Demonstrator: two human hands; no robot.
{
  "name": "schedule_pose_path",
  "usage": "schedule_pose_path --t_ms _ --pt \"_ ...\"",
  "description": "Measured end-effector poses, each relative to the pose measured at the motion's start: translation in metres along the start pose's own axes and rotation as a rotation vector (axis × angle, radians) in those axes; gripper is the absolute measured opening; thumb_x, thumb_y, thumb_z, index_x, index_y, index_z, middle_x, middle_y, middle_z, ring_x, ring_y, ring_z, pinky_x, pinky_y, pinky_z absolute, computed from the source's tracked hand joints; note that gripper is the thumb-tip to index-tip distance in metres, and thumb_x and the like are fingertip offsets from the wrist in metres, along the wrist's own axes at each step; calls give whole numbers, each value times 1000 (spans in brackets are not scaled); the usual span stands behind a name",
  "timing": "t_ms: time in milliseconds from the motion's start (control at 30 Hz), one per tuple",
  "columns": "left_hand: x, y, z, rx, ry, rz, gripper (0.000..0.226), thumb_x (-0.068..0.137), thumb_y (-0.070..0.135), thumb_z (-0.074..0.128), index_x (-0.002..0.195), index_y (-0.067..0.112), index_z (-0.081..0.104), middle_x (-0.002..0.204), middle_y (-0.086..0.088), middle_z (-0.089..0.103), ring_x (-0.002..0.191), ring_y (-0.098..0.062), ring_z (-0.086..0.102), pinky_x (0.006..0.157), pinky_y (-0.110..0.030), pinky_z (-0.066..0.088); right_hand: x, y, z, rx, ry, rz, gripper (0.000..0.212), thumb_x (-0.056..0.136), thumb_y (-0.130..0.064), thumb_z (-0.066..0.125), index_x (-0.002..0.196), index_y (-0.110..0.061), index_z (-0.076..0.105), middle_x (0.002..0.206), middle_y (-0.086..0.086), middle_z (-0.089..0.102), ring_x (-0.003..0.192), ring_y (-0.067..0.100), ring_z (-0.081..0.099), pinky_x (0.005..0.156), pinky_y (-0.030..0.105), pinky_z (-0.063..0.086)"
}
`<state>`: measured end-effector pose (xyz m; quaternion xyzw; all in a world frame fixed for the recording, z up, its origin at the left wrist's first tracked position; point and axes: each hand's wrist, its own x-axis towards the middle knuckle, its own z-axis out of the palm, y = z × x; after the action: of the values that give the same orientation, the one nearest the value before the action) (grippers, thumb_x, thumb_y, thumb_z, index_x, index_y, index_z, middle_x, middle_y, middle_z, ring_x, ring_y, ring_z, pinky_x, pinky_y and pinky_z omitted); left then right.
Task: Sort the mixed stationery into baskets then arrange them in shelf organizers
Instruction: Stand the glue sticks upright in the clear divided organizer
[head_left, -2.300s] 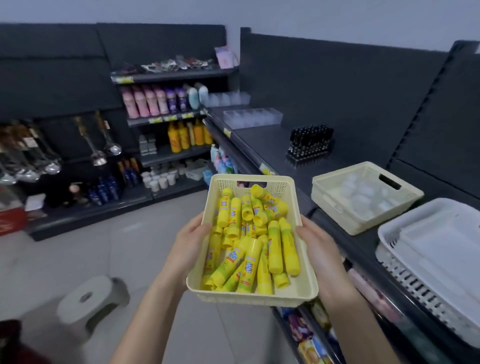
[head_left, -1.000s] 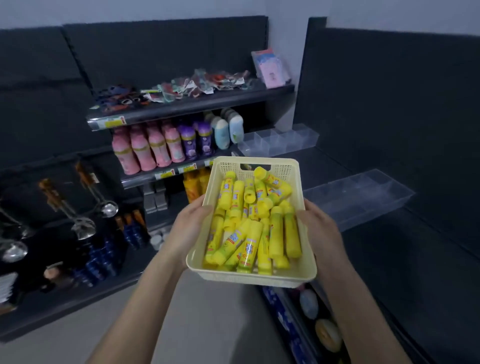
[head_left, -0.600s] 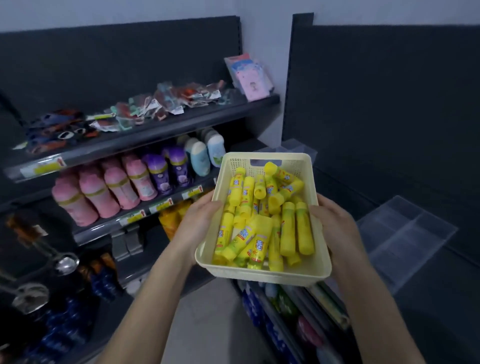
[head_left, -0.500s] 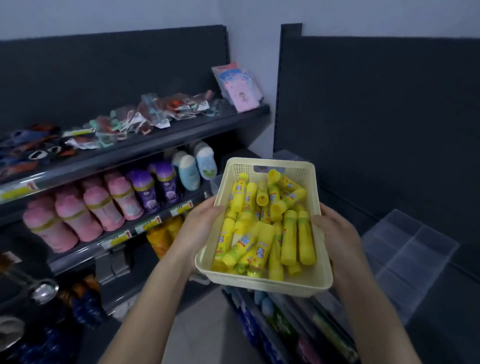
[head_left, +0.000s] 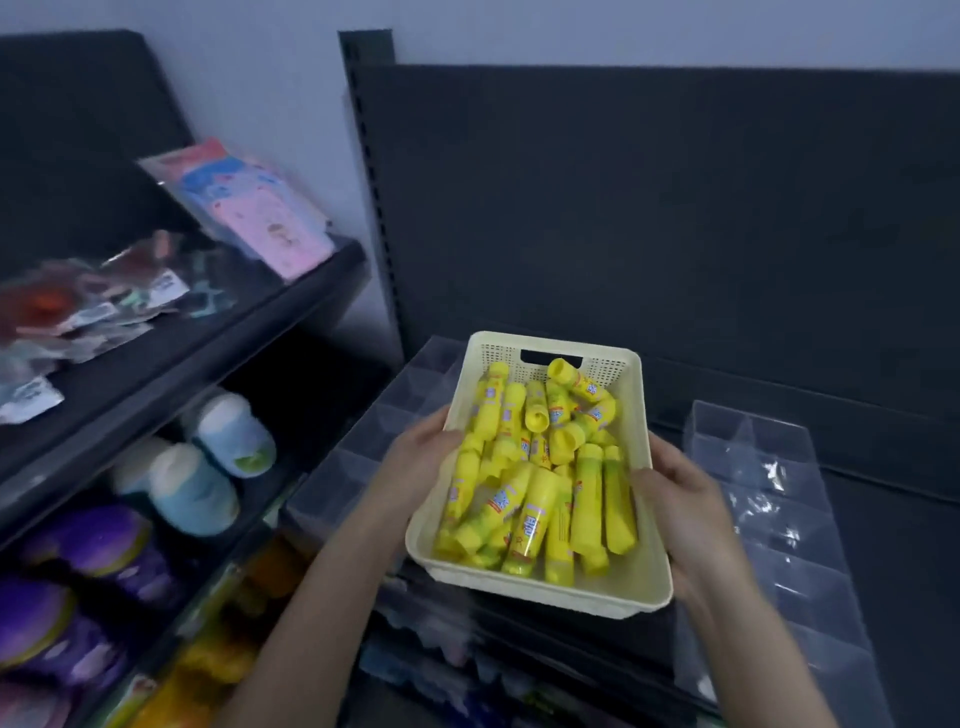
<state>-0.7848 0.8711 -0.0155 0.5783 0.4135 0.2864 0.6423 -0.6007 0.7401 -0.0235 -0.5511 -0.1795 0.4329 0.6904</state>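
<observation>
Nearest, the left hand (head_left: 422, 457) and the right hand (head_left: 681, 512) each grip a long side of the basket (head_left: 550, 597), thumbs over the rim; the fingers underneath are hidden. The basket sits between them, its long axis running away from the person, with the handle slot at the far end. Inside, the glue sticks (head_left: 540, 467) lie loosely piled, most pointing along that same axis and a few at the far end crossed.

The next move looks like one that turns on which organizer takes the sticks. The right organizer (head_left: 769, 525) lies just beside the right hand, so that hand is nearer to it. The left organizer (head_left: 371, 441) runs partly behind the left hand and the basket. The basket is over the dark shelf (head_left: 893, 525) between them, but I cannot tell whether its base rests there or hangs above.

Both organizers are clear, so their dividers are hard to trace. The right one is cut off low in the frame. The goods on the racks to the left are blurred.
</observation>
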Motion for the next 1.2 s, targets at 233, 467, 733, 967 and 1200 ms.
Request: schedule_pose_path --t_ms 233,467,733,967,1200 --pt "48 0 -10 -1 -250 -100 45 93 8 46 93 43 74 98 1 75 88 -19 72 66 -30 56 0 14 17 -59 239 4 49 80 16 35 90 -14 73 77 14 72 60 24 68 48 32 54" --pt "69 -14 -5 65 -336 -135 46 94 -3 43 100 35 67 91 3 76 83 -17 72 62 -31 57 17 20 7 -256 340 -4 43 78 17 38 90 -9 70 74 14 71 63 26 68 50 32 53" --pt "75 -26 12 308 -296 -95 48 94 -6 40 87 37 61 91 8 70 80 -6 68 57 -20 52 36 31 -13 -581 364 -3 43 78 16 35 82 -10 69 75 9 72 72 29 70 57 40 58" --pt "82 -28 22 731 -183 144 42 89 -8 41 123 13 53 119 -5 59 104 -20 58 87 -26 48 45 28 -9 -973 377 -84 27 81 6 43 84 -12 63 75 1 66 74 26 62 49 20 43" --pt "74 -31 27 1310 -321 612 39 94 14 47 133 16 48 127 -4 52 118 -24 48 96 -35 43 38 31 16 -1451 256 -386 36 82 0 52 116 -9 62 117 12 59 103 32 58 81 35 51"
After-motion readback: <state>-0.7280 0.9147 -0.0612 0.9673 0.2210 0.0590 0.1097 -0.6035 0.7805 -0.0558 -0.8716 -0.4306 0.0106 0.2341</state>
